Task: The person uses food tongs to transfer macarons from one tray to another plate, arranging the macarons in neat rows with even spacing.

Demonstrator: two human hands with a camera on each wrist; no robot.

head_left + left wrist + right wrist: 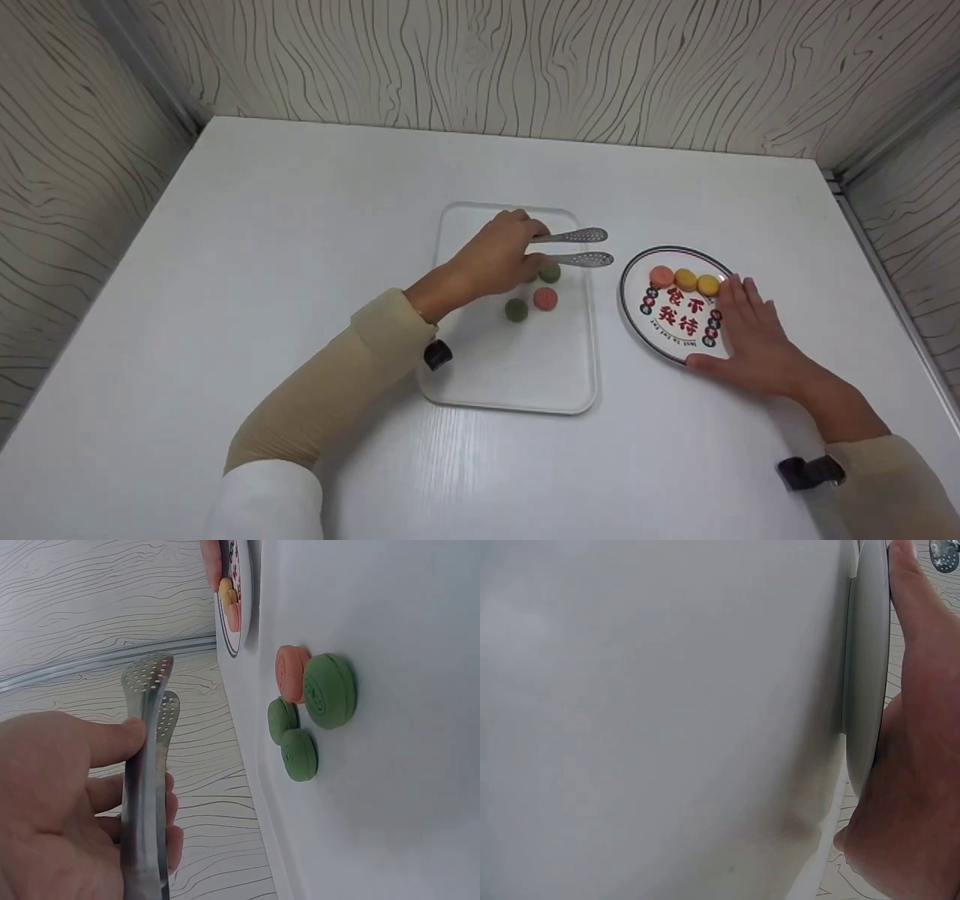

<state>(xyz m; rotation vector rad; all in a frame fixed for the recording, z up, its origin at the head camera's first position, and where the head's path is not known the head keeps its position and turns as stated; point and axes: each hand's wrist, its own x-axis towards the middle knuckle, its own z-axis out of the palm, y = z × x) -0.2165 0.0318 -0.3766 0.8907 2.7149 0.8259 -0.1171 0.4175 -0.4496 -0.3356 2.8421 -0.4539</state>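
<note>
My left hand (499, 255) holds metal tongs (585, 259) with perforated tips above the tray. The left wrist view shows the thumb on one arm of the tongs, fingers behind the other, and nothing between the parted tips. Below sit a pink macaron (545, 298) and three green macarons (330, 691), one partly behind the hand in the head view. At the right, my right hand (757, 349) rests against the rim of a round plate (651, 341), fingers extended and thumb spread along its edge. On the plate lie a pink macaron (661, 277) and two yellow macarons (685, 280).
The white rectangular tray (517, 382) lies mid-table, left of the plate. The white table (247, 247) extends on both sides. Wood-patterned panels (480, 67) stand along the back and sides.
</note>
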